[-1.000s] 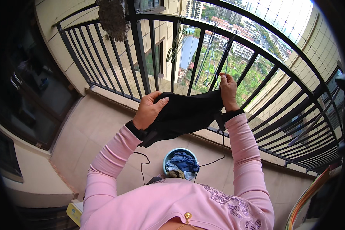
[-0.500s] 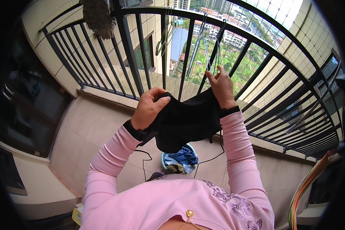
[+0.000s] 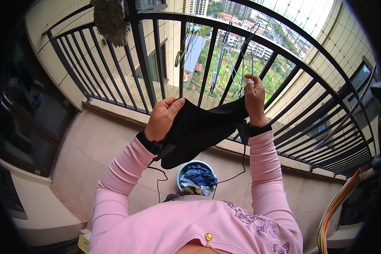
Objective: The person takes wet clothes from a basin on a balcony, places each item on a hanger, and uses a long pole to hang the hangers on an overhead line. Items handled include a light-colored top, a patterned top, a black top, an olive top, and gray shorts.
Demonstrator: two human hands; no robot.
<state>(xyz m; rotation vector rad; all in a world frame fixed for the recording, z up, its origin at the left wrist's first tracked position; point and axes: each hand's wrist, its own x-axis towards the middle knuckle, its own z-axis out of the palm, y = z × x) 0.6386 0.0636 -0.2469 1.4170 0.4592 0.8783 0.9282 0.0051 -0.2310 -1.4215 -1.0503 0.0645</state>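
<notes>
A black cloth garment [image 3: 203, 127] hangs stretched between my two hands over the balcony floor; its exact kind does not show. My left hand [image 3: 161, 116] is closed on its upper left corner, thumb on top. My right hand [image 3: 255, 97] is closed at the garment's other upper end, and its thumb and fingertips pinch the side of a thin wire clothes hanger [image 3: 252, 53]. That hanger is hooked by the railing, tilted. Other wire hangers [image 3: 219, 59] hang just left of it, and green hangers [image 3: 183, 46] farther left.
A dark metal railing [image 3: 156, 55] with netting curves across the front. Below the garment stands a light blue basin [image 3: 180, 172] with blue and olive clothes [image 3: 201, 174]. Black cables [image 3: 230, 178] trail from both wrists. A rough brown clump [image 3: 110, 23] hangs at upper left; striped fabric [image 3: 336, 207] is at right.
My right hand has moved slightly right and its fingers have closed on the wire hanger, which is now swung and turned. The garment is pulled wider, its lower part shifted left.
</notes>
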